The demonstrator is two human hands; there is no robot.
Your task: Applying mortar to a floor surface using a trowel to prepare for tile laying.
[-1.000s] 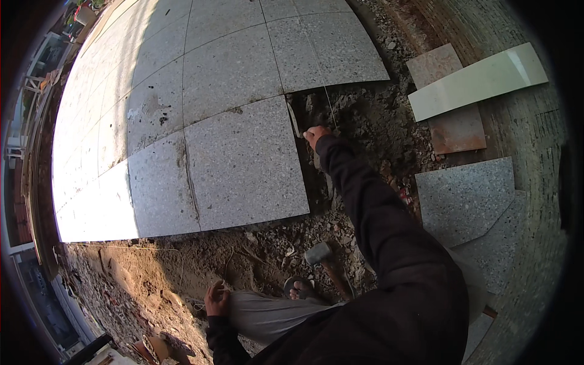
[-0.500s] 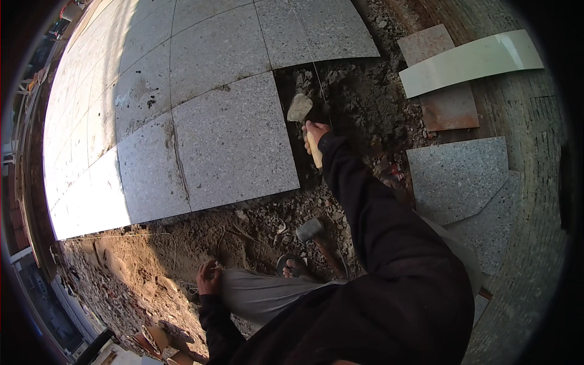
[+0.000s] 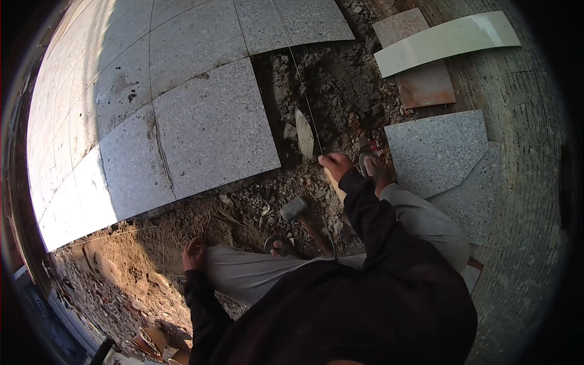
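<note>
Head view: the corner tile (image 3: 213, 121), the landmark here, ends a floor of speckled tiles laid in rows behind it and to its left; the dark, lumpy mortar bed (image 3: 347, 79) to its right lies uncovered, so by my judgement the laid part is well advanced and this strip is only roughly worked. The trowel (image 3: 306, 135) is just right of the corner tile, its wooden handle clasped in the right hand (image 3: 337, 164); whether the blade touches the bed I cannot tell. The left hand (image 3: 194, 254), well apart from the other, is in front of the corner tile beside the trouser leg, and I cannot tell if it grips anything. A mallet (image 3: 294, 208) lies near the tile's front edge, and loose cut tiles (image 3: 435, 149) lie farther right. No container can be made out, hence no contents
</note>
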